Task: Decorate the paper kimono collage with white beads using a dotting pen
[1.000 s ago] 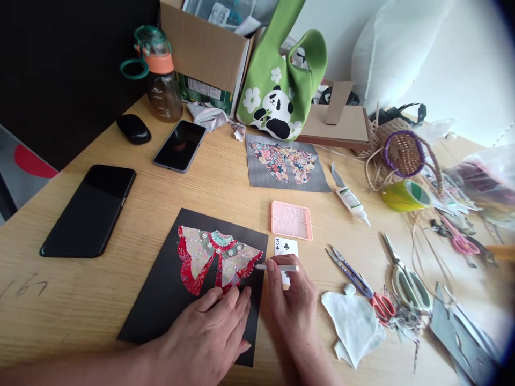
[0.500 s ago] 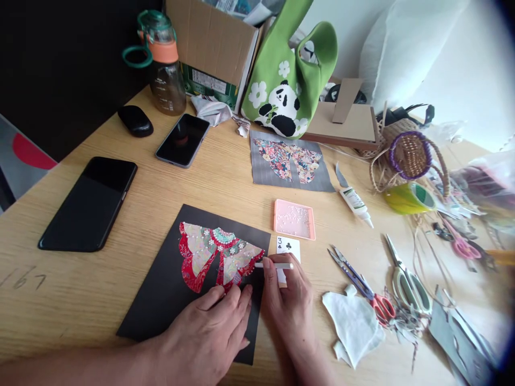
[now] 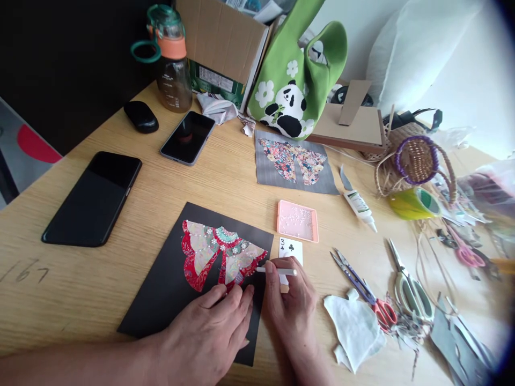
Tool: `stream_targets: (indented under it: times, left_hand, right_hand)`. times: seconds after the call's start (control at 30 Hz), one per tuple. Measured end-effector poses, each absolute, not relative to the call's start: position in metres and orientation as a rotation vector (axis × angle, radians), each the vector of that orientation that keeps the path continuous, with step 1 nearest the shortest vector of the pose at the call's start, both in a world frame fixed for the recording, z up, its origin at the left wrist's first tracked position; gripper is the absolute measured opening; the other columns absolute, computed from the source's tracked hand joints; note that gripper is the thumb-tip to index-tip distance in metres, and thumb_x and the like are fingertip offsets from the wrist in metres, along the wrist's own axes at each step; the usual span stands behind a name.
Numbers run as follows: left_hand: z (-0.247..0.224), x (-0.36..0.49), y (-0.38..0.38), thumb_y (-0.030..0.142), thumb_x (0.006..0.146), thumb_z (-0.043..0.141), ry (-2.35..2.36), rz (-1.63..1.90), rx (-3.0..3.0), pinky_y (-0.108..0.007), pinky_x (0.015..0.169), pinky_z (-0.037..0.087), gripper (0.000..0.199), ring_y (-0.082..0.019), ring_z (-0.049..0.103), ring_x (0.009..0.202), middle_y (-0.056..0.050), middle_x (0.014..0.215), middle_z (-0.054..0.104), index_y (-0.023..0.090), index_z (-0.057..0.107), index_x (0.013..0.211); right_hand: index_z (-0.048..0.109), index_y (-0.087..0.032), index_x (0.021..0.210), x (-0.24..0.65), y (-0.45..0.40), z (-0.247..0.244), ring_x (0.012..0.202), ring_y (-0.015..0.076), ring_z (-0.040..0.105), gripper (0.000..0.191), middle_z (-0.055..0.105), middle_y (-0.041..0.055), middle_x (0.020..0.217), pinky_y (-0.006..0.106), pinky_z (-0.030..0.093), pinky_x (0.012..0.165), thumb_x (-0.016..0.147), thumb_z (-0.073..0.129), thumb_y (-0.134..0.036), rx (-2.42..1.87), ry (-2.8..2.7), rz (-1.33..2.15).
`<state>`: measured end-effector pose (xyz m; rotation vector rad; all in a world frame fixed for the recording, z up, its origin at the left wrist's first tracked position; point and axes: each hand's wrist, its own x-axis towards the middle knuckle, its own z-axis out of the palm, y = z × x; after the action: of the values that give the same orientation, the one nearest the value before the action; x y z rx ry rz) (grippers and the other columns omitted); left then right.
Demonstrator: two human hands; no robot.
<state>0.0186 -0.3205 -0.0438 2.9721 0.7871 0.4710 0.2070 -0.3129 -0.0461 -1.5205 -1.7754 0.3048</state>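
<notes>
A red and cream fabric collar piece (image 3: pixel 237 260), edged with small white beads, lies on a black sheet (image 3: pixel 161 300). My left hand (image 3: pixel 213 327) rests flat over the sheet, its fingertips at the collar's lower edge. Pinched in my right hand (image 3: pixel 292 300) is a thin white pen-like stick (image 3: pixel 277 271), its tip by the collar's right beaded edge. Partly under my right hand is a three of clubs playing card (image 3: pixel 291 247). Just beyond the card sits a pink tray (image 3: pixel 298 221) of tiny white beads.
Scissors with red handles (image 3: pixel 384 313), green-handled scissors (image 3: pixel 414 295) and white cloth (image 3: pixel 356 332) lie to the right. A glue bottle (image 3: pixel 360 209) and a floral fabric piece (image 3: pixel 293 161) are farther back. Phone (image 3: pixel 188 138), tablet-like black device (image 3: pixel 92 198), mouse (image 3: pixel 140 117) and bottle (image 3: pixel 174 80) stand left.
The view has shifted slightly, so the tabletop things appear a little farther right. The stick's tip stays near the collar's right edge; both hands keep nearly the same pose.
</notes>
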Motion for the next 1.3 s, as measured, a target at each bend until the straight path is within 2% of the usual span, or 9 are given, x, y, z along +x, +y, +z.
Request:
stream_targets:
  times: [0.47,0.93,1.3]
  left_hand:
    - [-0.0454,0.0155,-0.3227,0.037,0.102,0.05,0.731,0.433,3.0,-0.044,0.106,0.029,0.04,-0.029,0.048,0.128,-0.011,0.134,0.065,0.009,0.065,0.127]
    - [-0.0498,0.0152,-0.3242,0.038,0.099,0.054,0.72,0.428,3.001,-0.044,0.109,0.029,0.042,-0.03,0.049,0.129,-0.013,0.136,0.064,0.01,0.064,0.129]
    - [-0.0481,0.015,-0.3237,0.039,0.097,0.057,0.707,0.422,3.005,-0.044,0.109,0.029,0.044,-0.031,0.05,0.129,-0.014,0.136,0.063,0.01,0.065,0.128]
  right_hand:
    - [0.055,-0.021,0.092,0.2079,-0.3129,-0.0472,0.07,0.0131,0.058,0.012,0.062,0.0003,0.08,0.029,0.047,0.065,0.097,0.052,-0.011,-1.556,-1.727,0.219]
    - [0.052,-0.021,0.093,0.2074,-0.3135,-0.0475,0.071,0.012,0.055,0.014,0.061,-0.0008,0.08,0.028,0.046,0.066,0.097,0.052,-0.008,-1.543,-1.747,0.229]
    - [0.056,-0.022,0.091,0.2076,-0.313,-0.0477,0.071,0.0134,0.06,0.012,0.064,0.0003,0.081,0.029,0.048,0.066,0.096,0.053,-0.011,-1.559,-1.692,0.253]
